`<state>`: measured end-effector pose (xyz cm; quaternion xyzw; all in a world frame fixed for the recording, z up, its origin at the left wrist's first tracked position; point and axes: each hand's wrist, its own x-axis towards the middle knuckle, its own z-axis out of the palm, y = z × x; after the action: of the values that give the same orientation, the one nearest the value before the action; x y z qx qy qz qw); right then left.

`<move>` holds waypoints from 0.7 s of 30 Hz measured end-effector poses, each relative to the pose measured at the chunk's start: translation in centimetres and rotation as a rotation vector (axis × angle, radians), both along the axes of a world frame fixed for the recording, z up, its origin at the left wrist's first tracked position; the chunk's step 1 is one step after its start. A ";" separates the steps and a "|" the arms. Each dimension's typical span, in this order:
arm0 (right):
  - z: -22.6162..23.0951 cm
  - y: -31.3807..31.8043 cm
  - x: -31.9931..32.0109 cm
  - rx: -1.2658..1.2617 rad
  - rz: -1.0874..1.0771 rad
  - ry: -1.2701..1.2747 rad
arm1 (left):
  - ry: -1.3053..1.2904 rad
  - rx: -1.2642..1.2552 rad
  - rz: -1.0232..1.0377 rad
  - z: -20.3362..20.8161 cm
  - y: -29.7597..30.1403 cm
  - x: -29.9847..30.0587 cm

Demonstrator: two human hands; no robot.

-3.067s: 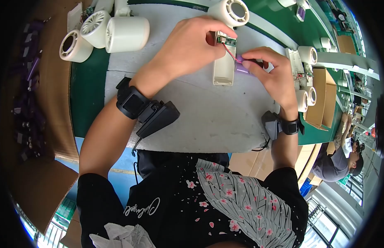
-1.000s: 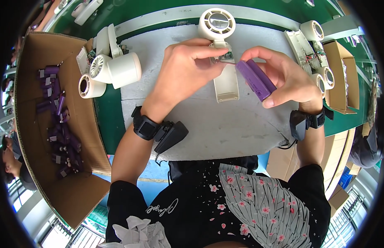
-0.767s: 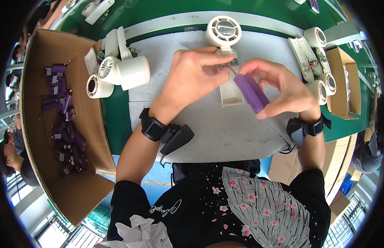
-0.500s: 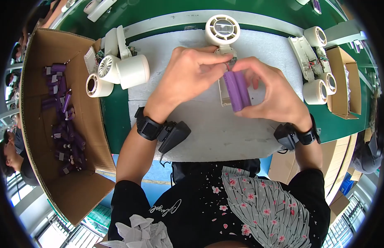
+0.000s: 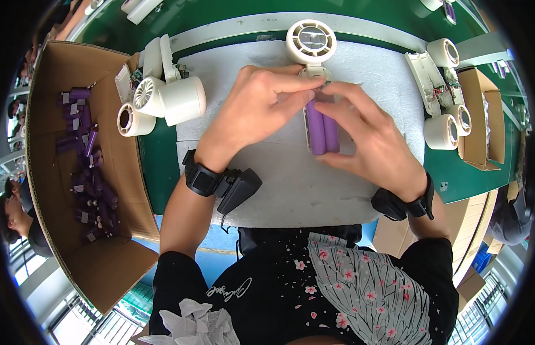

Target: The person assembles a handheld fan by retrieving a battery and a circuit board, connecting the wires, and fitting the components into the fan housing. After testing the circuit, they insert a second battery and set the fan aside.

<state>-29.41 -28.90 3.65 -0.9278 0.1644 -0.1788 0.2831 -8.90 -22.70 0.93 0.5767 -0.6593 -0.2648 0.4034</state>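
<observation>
A cream-white handheld fan (image 5: 311,41) lies on the grey-white foam mat with its round head away from me and its handle toward me. Over the open handle shell (image 5: 307,131) sits a purple battery pack (image 5: 317,131) of two cells side by side. My right hand (image 5: 375,129) grips that pack, fingers at its upper end and thumb at its lower end. At the neck of the fan, my left hand (image 5: 259,106) has thumb and index finger pinched together; what lies between the fingertips is too small and hidden to name.
A deep cardboard box (image 5: 115,230) at left holds several purple battery packs (image 5: 86,129). White fan parts (image 5: 184,100) stand beside it. More opened fans (image 5: 431,86) lie at right, next to a smaller cardboard box (image 5: 497,123). A foam mat (image 5: 267,195) covers the green table.
My right hand has brought the battery pack slightly left and down, over the handle shell, and it now lines up with the shell. The left hand stays pinched near the fan's neck.
</observation>
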 end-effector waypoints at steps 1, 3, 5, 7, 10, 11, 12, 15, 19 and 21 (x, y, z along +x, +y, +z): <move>0.0 0.0 0.0 0.001 0.001 0.002 | -0.004 0.006 0.003 0.1 0.0 0.0; 0.0 0.0 -0.2 -0.054 0.011 0.003 | -0.008 0.013 0.007 0.1 0.1 0.0; 0.0 -0.1 -0.2 -0.081 0.018 0.002 | -0.008 0.008 0.010 -0.1 0.0 0.0; 0.0 0.0 -0.3 -0.084 0.020 0.000 | -0.009 0.004 0.014 -0.1 0.0 0.1; 0.1 0.1 -0.4 -0.090 0.022 0.005 | 0.020 0.014 0.006 -0.1 0.1 0.0; 0.1 0.1 -0.5 -0.093 0.020 0.010 | 0.020 0.013 0.007 -0.1 0.1 0.0; 0.2 0.1 -0.5 -0.097 0.019 0.016 | 0.029 -0.005 0.006 -0.1 0.1 0.0; 0.1 0.4 -0.4 -0.121 0.008 0.021 | 0.050 -0.039 0.004 -0.2 0.0 -0.1; 0.1 0.7 -0.2 -0.146 -0.006 0.029 | 0.041 -0.030 0.039 -0.1 0.0 -0.3; 0.1 0.7 -0.2 -0.155 -0.007 0.031 | 0.059 -0.065 0.046 -0.6 0.0 -0.3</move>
<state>-29.58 -28.22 3.71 -0.9490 0.1576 -0.1778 0.2071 -9.22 -22.73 0.34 0.5702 -0.6421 -0.2507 0.4469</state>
